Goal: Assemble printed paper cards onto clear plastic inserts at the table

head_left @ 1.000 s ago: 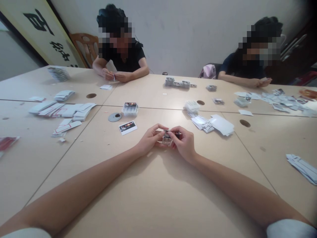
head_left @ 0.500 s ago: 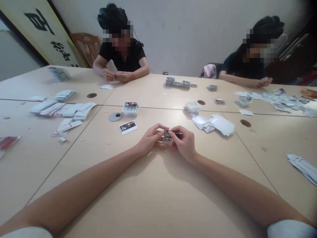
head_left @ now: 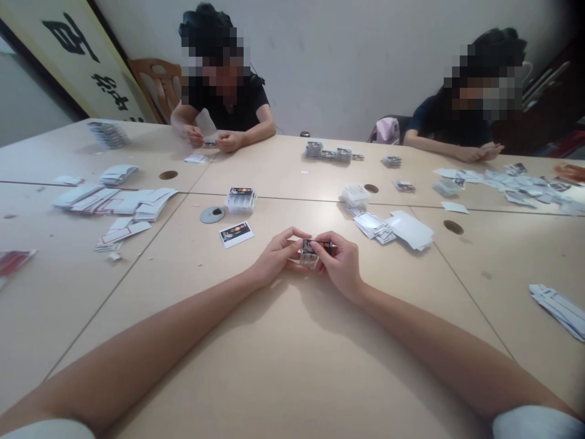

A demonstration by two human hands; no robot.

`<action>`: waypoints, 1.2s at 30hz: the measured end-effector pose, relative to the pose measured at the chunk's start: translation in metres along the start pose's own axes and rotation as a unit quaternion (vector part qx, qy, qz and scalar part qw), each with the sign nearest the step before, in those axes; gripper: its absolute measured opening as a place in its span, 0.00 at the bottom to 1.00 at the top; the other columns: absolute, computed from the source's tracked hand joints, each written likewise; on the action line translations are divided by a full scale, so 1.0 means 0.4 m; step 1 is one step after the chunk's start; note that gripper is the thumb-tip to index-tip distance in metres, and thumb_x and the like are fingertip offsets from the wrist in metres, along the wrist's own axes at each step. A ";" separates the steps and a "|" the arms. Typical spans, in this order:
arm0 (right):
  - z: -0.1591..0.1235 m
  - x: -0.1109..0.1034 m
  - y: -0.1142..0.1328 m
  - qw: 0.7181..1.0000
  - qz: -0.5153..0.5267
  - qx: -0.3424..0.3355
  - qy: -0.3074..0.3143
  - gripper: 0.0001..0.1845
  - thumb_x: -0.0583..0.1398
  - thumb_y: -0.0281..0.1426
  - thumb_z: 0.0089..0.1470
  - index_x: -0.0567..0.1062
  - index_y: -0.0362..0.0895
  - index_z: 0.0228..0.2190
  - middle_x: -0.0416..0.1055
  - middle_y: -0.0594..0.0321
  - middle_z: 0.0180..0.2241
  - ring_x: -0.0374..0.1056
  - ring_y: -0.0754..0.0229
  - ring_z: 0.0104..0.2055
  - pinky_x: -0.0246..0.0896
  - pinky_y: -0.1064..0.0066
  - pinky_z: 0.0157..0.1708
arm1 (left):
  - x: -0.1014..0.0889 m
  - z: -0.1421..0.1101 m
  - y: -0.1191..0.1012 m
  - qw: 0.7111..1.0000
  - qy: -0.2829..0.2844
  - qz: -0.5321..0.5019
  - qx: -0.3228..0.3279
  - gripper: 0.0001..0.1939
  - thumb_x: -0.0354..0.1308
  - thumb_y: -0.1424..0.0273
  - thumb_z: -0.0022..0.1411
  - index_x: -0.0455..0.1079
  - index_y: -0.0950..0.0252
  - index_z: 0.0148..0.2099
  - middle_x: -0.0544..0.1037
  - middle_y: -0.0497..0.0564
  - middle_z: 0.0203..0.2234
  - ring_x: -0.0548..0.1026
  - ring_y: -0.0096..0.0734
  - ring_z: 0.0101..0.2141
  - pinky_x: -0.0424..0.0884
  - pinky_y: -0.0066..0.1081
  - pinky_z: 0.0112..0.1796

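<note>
Between my hands is a small clear plastic box (head_left: 309,260) with a black printed label (head_left: 315,246) on its top. My left hand (head_left: 282,256) grips the box from the left, thumb at its near side and fingers behind. From the right, my right hand (head_left: 340,259) holds it too, the thumb pressing on the label. Fingers hide part of the box. Ahead and to the left lies a white card with a black print (head_left: 236,234). Behind that card stands a stack of clear boxes (head_left: 241,200) topped with a black label.
White paper sheets (head_left: 114,201) spread at left, near a round grey cable cover (head_left: 212,214). At right are clear boxes (head_left: 355,195), label sheets (head_left: 411,230) and white strips (head_left: 557,311). Across the table sit two people, one in a black shirt (head_left: 228,110), handling small items.
My hands and the box stay almost still, the right thumb still on the label. Across the table at left, the person's hands have moved slightly apart.
</note>
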State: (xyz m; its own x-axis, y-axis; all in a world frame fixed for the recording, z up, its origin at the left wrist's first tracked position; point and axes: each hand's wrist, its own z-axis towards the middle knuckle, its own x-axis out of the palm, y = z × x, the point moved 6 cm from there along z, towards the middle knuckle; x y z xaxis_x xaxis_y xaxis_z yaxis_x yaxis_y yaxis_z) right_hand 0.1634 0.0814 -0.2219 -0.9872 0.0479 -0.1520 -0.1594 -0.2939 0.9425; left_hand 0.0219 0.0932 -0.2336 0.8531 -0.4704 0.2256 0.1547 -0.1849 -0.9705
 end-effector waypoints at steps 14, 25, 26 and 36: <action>-0.003 0.000 0.004 1.000 -0.007 -0.002 -0.003 0.12 0.63 0.41 0.55 0.74 0.44 0.30 0.69 0.68 0.19 0.66 0.64 0.14 0.61 0.74 0.13 | 0.001 0.000 0.003 1.000 0.003 0.013 0.004 0.21 0.61 0.56 0.61 0.65 0.65 0.48 0.79 0.56 0.38 0.80 0.39 0.36 0.78 0.34 0.33; -0.002 0.000 -0.001 1.000 -0.005 0.004 -0.001 0.12 0.63 0.41 0.54 0.74 0.45 0.30 0.71 0.67 0.19 0.66 0.64 0.14 0.61 0.73 0.13 | 0.001 0.001 0.001 1.000 -0.003 0.018 0.000 0.22 0.62 0.56 0.60 0.65 0.64 0.48 0.79 0.56 0.38 0.80 0.39 0.36 0.78 0.33 0.33; -0.002 0.000 -0.001 1.000 -0.004 0.003 -0.001 0.12 0.63 0.41 0.54 0.74 0.45 0.30 0.71 0.67 0.19 0.66 0.64 0.14 0.61 0.73 0.13 | 0.001 0.001 0.001 1.000 -0.003 0.019 0.000 0.22 0.62 0.56 0.60 0.65 0.64 0.49 0.79 0.55 0.37 0.80 0.39 0.36 0.78 0.33 0.33; -0.003 -0.001 0.006 1.000 -0.011 -0.006 -0.001 0.11 0.63 0.40 0.55 0.74 0.44 0.30 0.72 0.66 0.22 0.66 0.65 0.14 0.60 0.74 0.13 | 0.000 0.003 0.000 0.999 -0.004 0.032 0.000 0.20 0.61 0.57 0.61 0.65 0.64 0.49 0.78 0.54 0.37 0.79 0.37 0.36 0.78 0.33 0.33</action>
State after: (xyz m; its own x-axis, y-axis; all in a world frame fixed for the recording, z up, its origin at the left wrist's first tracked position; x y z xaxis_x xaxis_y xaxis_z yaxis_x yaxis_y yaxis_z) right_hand 0.1633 0.0797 -0.2200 -0.9835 0.0566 -0.1719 -0.1810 -0.3039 0.9354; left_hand 0.0225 0.0942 -0.2335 0.8655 -0.4736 0.1631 0.1008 -0.1543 -0.9829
